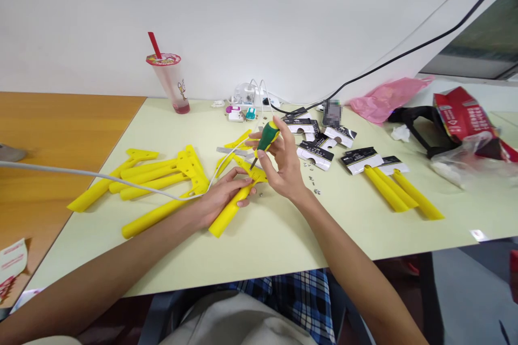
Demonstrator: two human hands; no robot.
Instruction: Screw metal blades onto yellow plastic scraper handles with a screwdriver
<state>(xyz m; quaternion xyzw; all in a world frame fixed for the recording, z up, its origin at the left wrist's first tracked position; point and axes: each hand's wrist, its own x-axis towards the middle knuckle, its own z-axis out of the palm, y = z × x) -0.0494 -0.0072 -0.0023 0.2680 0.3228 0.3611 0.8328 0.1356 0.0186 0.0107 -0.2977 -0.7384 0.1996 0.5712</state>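
Note:
My left hand [224, 194] is wrapped round a yellow plastic scraper handle [229, 214] with a wide head, steadying it just above the table. In my right hand [282, 164] is a screwdriver [267, 136] with a green and yellow grip. Its shaft points down and its tip meets the scraper's head near my left fingers. Behind the head lie loose yellow parts [224, 164] and a grey flat blade [226, 150]. Several small metal screws or nuts [311, 179] are scattered right of my right hand.
Several yellow scrapers [154, 172] lie at left. Black-and-white cards [315, 155] and yellow handles [386, 188] lie at right. A drink cup [172, 83] and power strip [251, 98] stand at the back. A white cable [101, 175] crosses over my left forearm.

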